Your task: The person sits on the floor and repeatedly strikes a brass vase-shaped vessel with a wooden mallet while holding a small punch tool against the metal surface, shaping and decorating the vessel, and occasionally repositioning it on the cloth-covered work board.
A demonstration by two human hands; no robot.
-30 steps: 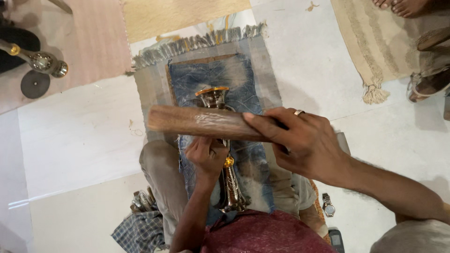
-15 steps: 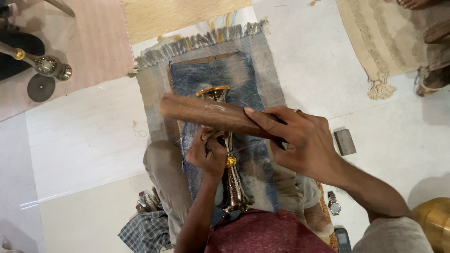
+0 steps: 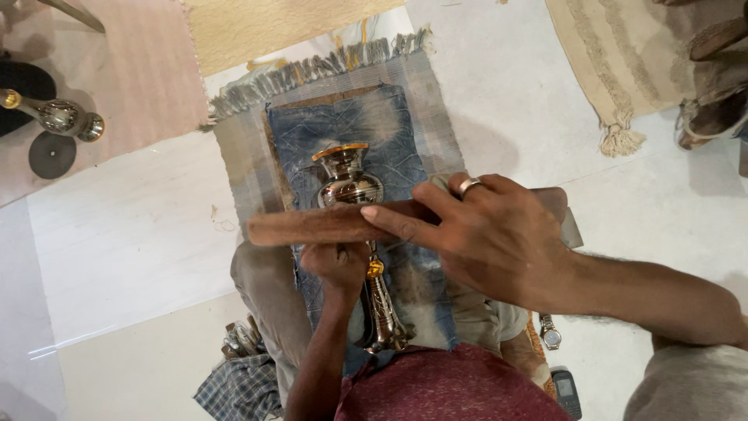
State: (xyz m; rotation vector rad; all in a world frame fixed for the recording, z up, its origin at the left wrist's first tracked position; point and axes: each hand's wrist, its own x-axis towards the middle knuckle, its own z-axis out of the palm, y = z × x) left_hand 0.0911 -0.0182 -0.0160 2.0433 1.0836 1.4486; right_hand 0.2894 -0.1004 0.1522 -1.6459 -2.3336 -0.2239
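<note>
White tile floor [image 3: 117, 249] with a few rugs around; a faded blue denim cloth [image 3: 389, 148] lies over a grey fringed mat [image 3: 436, 93] in the middle. On the cloth there's a shiny brass vase-like piece [image 3: 348, 175], its long stem running back toward the near side; the left hand [image 3: 336, 265] is clenched round that stem; the right hand [image 3: 487, 234], ring on one finger, has fingers pressed flat on a brown wooden bar [image 3: 312, 226] lying crosswise over the brass; another brass piece [image 3: 58, 115] sits far left; wristwatch [image 3: 550, 335] near right.

Even, soft daylight; faint shadows on pale floor [image 3: 117, 249]; bright glints on metal vase [image 3: 348, 181]; slight blur at edges.
</note>
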